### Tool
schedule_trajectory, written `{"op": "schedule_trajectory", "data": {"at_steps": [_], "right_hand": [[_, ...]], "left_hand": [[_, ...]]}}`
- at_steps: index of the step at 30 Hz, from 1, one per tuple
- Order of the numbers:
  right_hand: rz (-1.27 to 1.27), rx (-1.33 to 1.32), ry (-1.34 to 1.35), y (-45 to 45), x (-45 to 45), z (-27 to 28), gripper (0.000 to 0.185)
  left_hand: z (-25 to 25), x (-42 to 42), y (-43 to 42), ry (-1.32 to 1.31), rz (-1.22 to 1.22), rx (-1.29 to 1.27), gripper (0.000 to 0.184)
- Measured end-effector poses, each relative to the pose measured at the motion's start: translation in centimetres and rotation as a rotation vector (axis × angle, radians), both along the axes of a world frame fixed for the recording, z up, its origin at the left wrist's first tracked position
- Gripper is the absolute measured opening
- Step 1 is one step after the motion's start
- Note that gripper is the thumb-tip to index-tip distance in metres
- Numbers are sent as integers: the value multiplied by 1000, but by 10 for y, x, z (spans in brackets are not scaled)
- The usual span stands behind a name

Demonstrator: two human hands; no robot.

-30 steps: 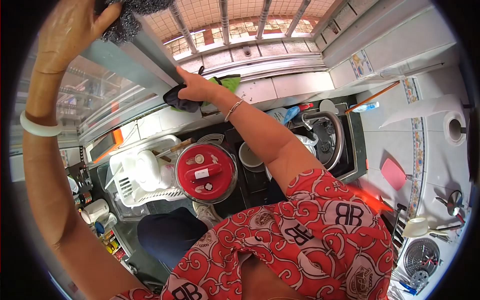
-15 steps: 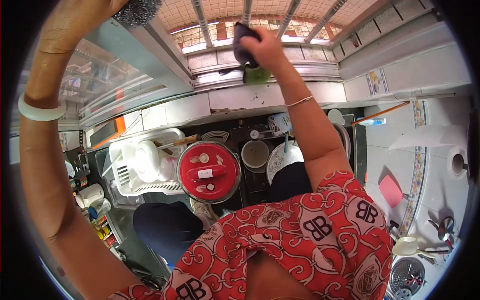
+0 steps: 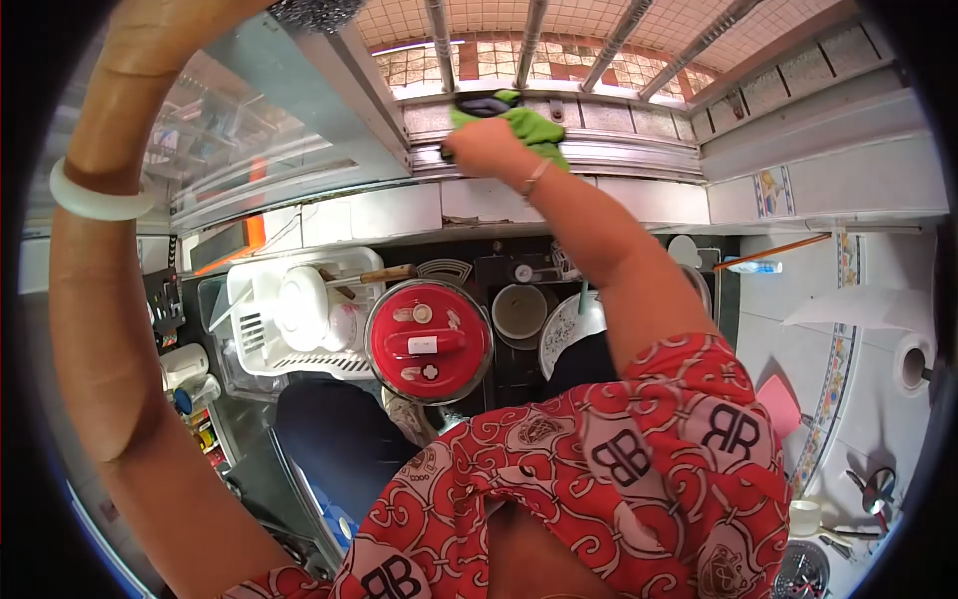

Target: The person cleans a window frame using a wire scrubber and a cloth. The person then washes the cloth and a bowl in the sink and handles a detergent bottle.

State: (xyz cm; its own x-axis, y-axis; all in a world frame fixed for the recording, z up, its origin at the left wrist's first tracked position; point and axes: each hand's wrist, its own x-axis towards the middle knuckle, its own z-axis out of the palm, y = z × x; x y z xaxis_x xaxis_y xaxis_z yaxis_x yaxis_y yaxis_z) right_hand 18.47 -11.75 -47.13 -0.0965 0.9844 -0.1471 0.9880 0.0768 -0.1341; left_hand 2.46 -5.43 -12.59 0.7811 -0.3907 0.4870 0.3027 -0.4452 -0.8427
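My right hand (image 3: 491, 150) is closed on a green cloth (image 3: 539, 130) with a dark, bunched part beside it. The cloth lies against the metal sliding-window track (image 3: 629, 155), below the window bars. At the upper left, my left hand (image 3: 185, 30) is raised beside the window frame (image 3: 369, 90); its fingers run out of view at the top edge. Close to those fingers is a dark, glittery, wiry bundle (image 3: 317, 12); whether the hand holds it cannot be seen.
Below the sill stand a white dish rack (image 3: 269, 344) with dishes, a red round lid (image 3: 429, 339) and a pale pot (image 3: 520, 311). My knee (image 3: 334, 419) rests by the counter. A paper roll (image 3: 910, 367) hangs on the right wall. Metal bars (image 3: 531, 45) cross the window opening.
My right hand has moved down and left from the bars to the track, and more of the green cloth shows. My left hand stays raised. The view has shifted slightly.
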Motion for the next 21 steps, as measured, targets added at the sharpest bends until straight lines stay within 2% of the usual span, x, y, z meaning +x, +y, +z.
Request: {"op": "schedule_trajectory", "data": {"at_steps": [3, 6, 8, 9, 10, 11, 13, 16, 21], "right_hand": [[-47, -81, -8, -29, 40, 14, 21], [-125, -225, 11, -20, 55, 22, 22], [-212, -78, 335, -9, 29, 42, 25], [-107, 57, 512, 2, 13, 23, 27], [109, 134, 562, 7, -1, 10, 31], [149, 56, 266, 13, -23, 10, 34], [136, 209, 69, 16, -37, -3, 36], [138, 164, 31, 8, -32, 10, 36], [6, 19, 71, -18, 11, 14, 33]], "left_hand": [[0, 0, 1, -6, -15, -72, 50], [0, 0, 6, -13, -80, -68, 48], [4, -3, 0, 19, -23, -24, 48], [6, -4, -3, 36, 5, -2, 48], [8, -4, -1, 55, -30, 24, 49], [7, -4, 1, 53, -43, 59, 49], [4, -2, 5, 23, -47, 141, 49], [1, -3, 1, 22, 1, 47, 51], [-3, 2, 6, -48, -223, 86, 41]]}}
